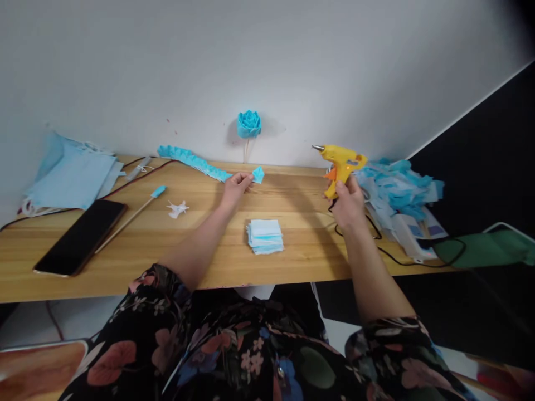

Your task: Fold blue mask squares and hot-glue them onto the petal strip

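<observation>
My left hand (237, 189) pinches a small folded blue petal (258, 175) by its edge near the back of the table. Beside that hand, a long row of similar folded blue petals (192, 160) runs back to the left. My right hand (349, 201) is wrapped round the handle of a yellow glue gun (343, 159), held above the table with its metal nozzle pointing left. Between my forearms lies a stack of pale blue cut fabric squares (264, 236). A finished-looking blue flower (249, 124) on a thin stick stands against the wall.
To the left are face masks (75, 175), a black phone (81, 236), a blue-tipped stick (129, 220) and a white scrap (178, 209). At right, blue scraps (399, 186) lie behind a white power strip (413, 236) and black cord. The wall (292, 72) borders the table's back.
</observation>
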The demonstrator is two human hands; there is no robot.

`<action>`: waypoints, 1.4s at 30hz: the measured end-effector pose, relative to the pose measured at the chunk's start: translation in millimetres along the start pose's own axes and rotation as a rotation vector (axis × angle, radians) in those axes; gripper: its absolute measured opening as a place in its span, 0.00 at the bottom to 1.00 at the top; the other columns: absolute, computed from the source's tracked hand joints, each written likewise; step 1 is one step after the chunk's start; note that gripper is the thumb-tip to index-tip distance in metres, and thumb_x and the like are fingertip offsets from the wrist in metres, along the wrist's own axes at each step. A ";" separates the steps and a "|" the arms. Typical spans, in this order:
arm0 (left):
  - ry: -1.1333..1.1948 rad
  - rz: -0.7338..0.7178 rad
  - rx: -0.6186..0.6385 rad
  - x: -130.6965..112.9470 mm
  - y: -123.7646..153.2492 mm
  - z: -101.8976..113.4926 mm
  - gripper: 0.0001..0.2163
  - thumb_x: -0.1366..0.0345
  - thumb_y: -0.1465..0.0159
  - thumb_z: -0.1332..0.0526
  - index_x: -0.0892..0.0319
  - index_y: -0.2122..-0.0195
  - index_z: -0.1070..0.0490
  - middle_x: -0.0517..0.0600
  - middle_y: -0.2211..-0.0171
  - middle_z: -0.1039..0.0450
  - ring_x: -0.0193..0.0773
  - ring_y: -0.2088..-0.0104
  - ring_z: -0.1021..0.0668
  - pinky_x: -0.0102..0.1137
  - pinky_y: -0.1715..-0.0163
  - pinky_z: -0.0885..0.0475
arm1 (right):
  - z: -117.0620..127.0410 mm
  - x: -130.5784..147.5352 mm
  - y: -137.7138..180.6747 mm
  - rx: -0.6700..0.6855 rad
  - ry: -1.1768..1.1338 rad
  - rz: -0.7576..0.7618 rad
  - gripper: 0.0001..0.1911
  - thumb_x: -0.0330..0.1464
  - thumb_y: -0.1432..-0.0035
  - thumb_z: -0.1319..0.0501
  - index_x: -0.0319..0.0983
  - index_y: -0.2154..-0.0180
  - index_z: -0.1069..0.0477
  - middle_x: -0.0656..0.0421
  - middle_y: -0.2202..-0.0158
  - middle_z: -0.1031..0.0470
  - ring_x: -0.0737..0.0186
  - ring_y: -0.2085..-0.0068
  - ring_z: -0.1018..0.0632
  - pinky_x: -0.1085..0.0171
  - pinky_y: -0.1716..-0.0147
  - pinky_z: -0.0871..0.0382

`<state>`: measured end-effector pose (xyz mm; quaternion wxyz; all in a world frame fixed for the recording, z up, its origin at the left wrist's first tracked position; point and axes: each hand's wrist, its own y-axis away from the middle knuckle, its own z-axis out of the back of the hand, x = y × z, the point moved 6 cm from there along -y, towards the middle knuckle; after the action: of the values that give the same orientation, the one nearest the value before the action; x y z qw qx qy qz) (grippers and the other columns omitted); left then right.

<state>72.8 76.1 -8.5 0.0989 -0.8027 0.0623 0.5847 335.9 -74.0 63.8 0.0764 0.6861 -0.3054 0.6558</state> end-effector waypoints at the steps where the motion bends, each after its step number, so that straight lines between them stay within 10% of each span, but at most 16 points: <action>1: -0.001 0.008 -0.002 0.9 -0.1 0.6 0.09 0.61 0.43 0.31 0.60 0.73 0.27 0.44 0.77 0.27 0.29 0.76 0.29 0.26 0.72 0.35 | -6.6 1.4 4.5 0.115 -0.036 -0.066 0.26 0.51 0.59 0.26 0.45 0.63 0.29 0.64 0.73 0.30 0.67 0.73 0.29 0.68 0.78 0.33; 8: 0.060 0.014 0.029 1.5 0.6 1.4 0.11 0.59 0.46 0.28 0.60 0.71 0.25 0.46 0.74 0.24 0.29 0.73 0.26 0.25 0.71 0.33 | -40.1 -7.7 11.4 0.544 0.116 -0.260 0.22 0.51 0.52 0.30 0.43 0.61 0.25 0.58 0.68 0.26 0.64 0.72 0.29 0.66 0.80 0.35; 42: 0.102 0.094 0.087 -0.2 2.9 -5.2 0.13 0.57 0.45 0.28 0.60 0.71 0.27 0.46 0.75 0.23 0.31 0.72 0.23 0.28 0.66 0.30 | -77.4 -41.3 15.9 0.625 0.412 -0.150 0.33 0.64 0.48 0.41 0.41 0.79 0.29 0.57 0.77 0.27 0.64 0.73 0.28 0.63 0.70 0.31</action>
<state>76.9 72.0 -7.1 0.1027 -0.8225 0.1301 0.5440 263.5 -34.5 30.0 -0.0292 0.5506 -0.0178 0.8341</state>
